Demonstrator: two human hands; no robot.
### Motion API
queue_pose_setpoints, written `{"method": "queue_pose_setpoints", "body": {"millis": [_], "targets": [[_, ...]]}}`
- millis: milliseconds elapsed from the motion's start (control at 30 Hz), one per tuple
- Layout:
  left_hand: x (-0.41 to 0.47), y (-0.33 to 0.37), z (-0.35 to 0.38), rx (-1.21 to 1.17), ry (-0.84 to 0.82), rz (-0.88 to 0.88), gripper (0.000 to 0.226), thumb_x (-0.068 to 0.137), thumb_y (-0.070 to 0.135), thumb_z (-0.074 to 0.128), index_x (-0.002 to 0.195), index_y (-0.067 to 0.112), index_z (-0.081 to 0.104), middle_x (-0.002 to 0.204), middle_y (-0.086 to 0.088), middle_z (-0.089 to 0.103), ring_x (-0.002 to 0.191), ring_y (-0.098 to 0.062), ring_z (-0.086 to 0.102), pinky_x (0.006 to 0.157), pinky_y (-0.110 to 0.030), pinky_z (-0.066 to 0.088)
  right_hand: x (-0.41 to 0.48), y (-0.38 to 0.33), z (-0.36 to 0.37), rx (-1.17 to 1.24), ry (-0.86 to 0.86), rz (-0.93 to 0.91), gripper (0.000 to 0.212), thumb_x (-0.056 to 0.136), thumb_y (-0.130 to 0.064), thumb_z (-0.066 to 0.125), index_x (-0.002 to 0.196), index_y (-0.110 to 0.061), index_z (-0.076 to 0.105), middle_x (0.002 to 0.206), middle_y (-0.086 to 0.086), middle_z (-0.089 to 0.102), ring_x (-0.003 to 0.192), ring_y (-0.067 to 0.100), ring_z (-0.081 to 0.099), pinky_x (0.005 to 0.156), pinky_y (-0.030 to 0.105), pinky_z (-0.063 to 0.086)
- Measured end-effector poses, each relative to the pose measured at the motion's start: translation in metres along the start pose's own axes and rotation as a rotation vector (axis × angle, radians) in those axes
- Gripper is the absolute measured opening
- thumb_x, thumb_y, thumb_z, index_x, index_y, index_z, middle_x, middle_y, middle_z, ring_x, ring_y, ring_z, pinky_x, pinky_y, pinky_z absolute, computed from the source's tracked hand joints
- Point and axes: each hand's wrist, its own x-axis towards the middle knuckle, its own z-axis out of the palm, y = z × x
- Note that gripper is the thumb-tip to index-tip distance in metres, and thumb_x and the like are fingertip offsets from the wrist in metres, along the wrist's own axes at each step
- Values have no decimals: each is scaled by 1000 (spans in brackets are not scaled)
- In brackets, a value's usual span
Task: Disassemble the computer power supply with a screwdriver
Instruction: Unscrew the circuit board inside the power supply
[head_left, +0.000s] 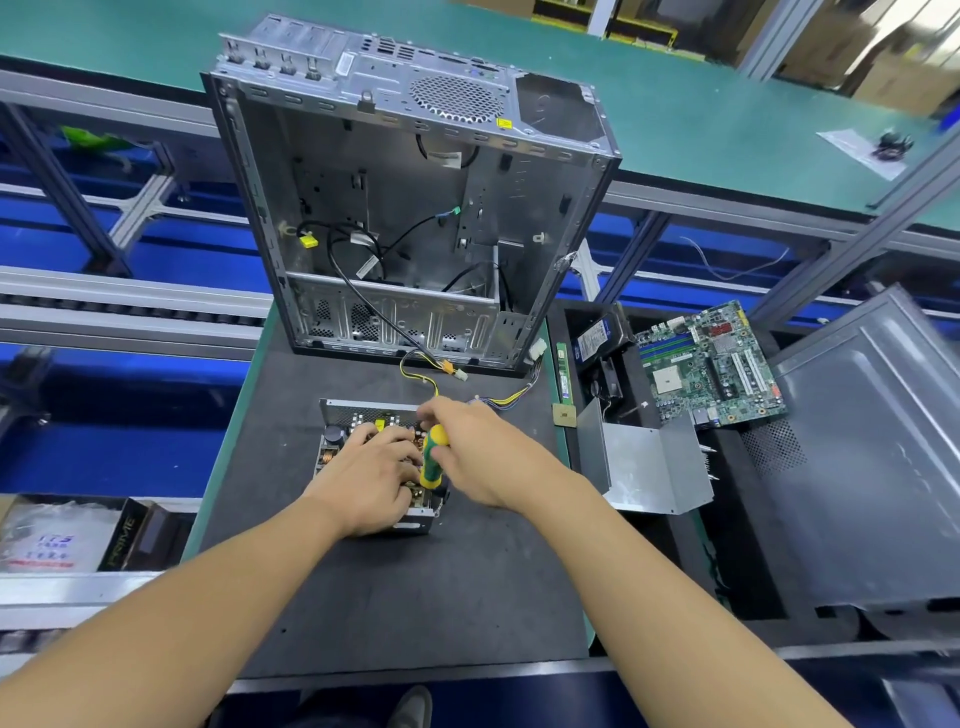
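Firmly gripped the yellow-and-green screwdriver (432, 457) in the right hand (478, 452), fingers curled round the handle, shaft end pointing down into the open power supply (333, 435); tip hidden from view. Pressed the left hand (371, 478) on the exposed components just beside the tool, fingers spread and clasping nothing. Found the power supply lidless on the dark mat (395, 597) of the desk, near the mat's middle, with a perforated wall on its far side and a black capacitor and a copper coil showing at its left end. Saw a bundle of yellow and black wires (511, 397) running from behind the right hand toward the empty computer case (395, 208), which lay just beyond with its open side up. Noted, at the mat's right edge, a memory stick (563, 374) with a small square processor chip (564, 414) just beside its near end. Noted next a black tray (753, 519) holding a bent sheet-metal cover (649, 467), a hard drive (597, 338) and a green motherboard (711, 364). Spotted a grey side panel (872, 467) further right, lying over the tray's right part.
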Motion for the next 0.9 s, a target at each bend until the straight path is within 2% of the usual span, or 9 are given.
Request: {"method": "queue_pose_setpoints", "body": {"millis": [67, 133, 233, 367, 500, 600, 700, 800, 900], "targets": [[0, 1, 0, 19, 42, 21, 36, 78, 32, 35, 73, 26, 71, 104, 11, 64, 125, -16, 48, 100, -42, 36, -1, -1, -1, -4, 15, 8, 39, 98, -17, 53, 136, -14, 46, 135, 8, 48, 123, 28, 44, 100, 41, 41], [-1, 1, -1, 20, 88, 36, 34, 75, 31, 36, 66, 26, 68, 95, 11, 65, 118, -18, 54, 94, -44, 43, -1, -2, -3, 3, 29, 18, 33, 96, -17, 54, 128, -11, 52, 128, 9, 48, 113, 29, 51, 90, 37, 44], [0, 1, -1, 23, 44, 14, 34, 77, 30, 37, 74, 26, 71, 102, 12, 64, 124, -15, 49, 101, -41, 36, -2, -2, -5, -47, 34, -5, 22, 93, -13, 54, 114, -9, 60, 120, 11, 53, 106, 32, 55, 88, 41, 48], [0, 1, -1, 2, -9, -11, 35, 79, 30, 38, 85, 27, 72, 111, 12, 60, 127, -13, 42, 105, -37, 28, -4, -1, -6, -78, 5, -25, 39, 92, -11, 52, 129, -22, 60, 124, 7, 53, 113, 29, 52, 95, 43, 45], [1, 1, -2, 2, -52, -26, 43, 80, 33, 34, 97, 33, 73, 119, 19, 56, 132, -8, 34, 108, -34, 22, -5, -2, -6, -20, -17, -12, 50, 86, 2, 46, 126, -24, 63, 121, 7, 52, 113, 27, 50, 94, 38, 45], [0, 1, -2, -6, -35, -29, 37, 80, 32, 36, 90, 28, 71, 115, 12, 58, 127, -13, 39, 105, -36, 24, -5, -2, -3, 19, -5, -8, 32, 88, -12, 55, 115, -24, 68, 117, 6, 53, 111, 26, 51, 96, 41, 45], [0, 2, -3, 16, -80, -42, 47, 80, 35, 28, 103, 32, 69, 128, 16, 53, 134, -9, 31, 108, -35, 20, -1, -1, -1, -29, 32, -30, 19, 95, -29, 58, 102, -23, 75, 105, 7, 62, 105, 30, 52, 94, 43, 45], [1, 2, -3, 4, -93, -47, 50, 81, 36, 29, 106, 32, 72, 133, 19, 53, 137, -7, 28, 109, -34, 18, 1, -1, 0, -131, 53, -51, 24, 99, -26, 55, 117, -30, 71, 106, 6, 67, 103, 31, 56, 95, 40, 44], [1, 2, -3, 14, -97, -50, 52, 81, 37, 28, 107, 32, 73, 130, 18, 54, 139, -7, 28, 110, -35, 19, 0, 0, 0, -65, 69, -25, 44, 96, -20, 57, 138, -31, 51, 119, 3, 66, 115, 29, 50, 95, 40, 45]]}}
